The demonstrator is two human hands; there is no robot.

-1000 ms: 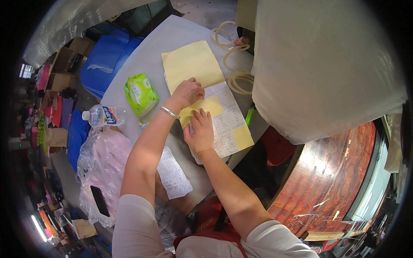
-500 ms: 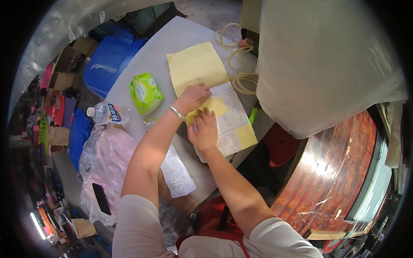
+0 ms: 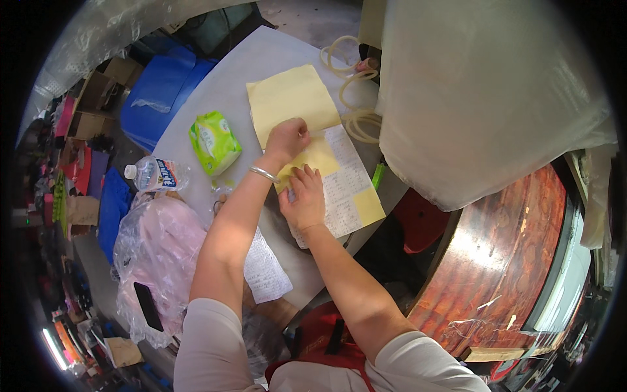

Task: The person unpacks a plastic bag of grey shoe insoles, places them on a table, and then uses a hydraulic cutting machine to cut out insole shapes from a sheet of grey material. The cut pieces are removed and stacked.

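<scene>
An open notebook [image 3: 287, 98] lies on the white table, its upper page blank and yellowish, its lower page covered in handwriting. Across the lower page sits a yellow paper slip [image 3: 320, 157]. My left hand [image 3: 288, 140], with a silver bangle [image 3: 264, 174] on the wrist, is at the fold with curled fingers; whatever they may grip is hidden. Just below it, my right hand [image 3: 304, 200] rests on the written page and the slip's lower edge, fingers stretched out. Another yellow patch [image 3: 369, 206] shows at the page's lower right corner.
Left of the notebook are a green tissue pack [image 3: 215, 142], a plastic bottle [image 3: 155, 174] and a clear bag of pinkish contents [image 3: 163, 242] with a black phone [image 3: 148, 306]. A handwritten sheet [image 3: 266, 271] lies under my forearms. Coiled tubing [image 3: 361, 124] and a large plastic-wrapped bulk [image 3: 483, 98] stand right.
My left hand's fingers have curled in more at the notebook's fold. My right hand stays flat on the page. The whole view has shifted slightly.
</scene>
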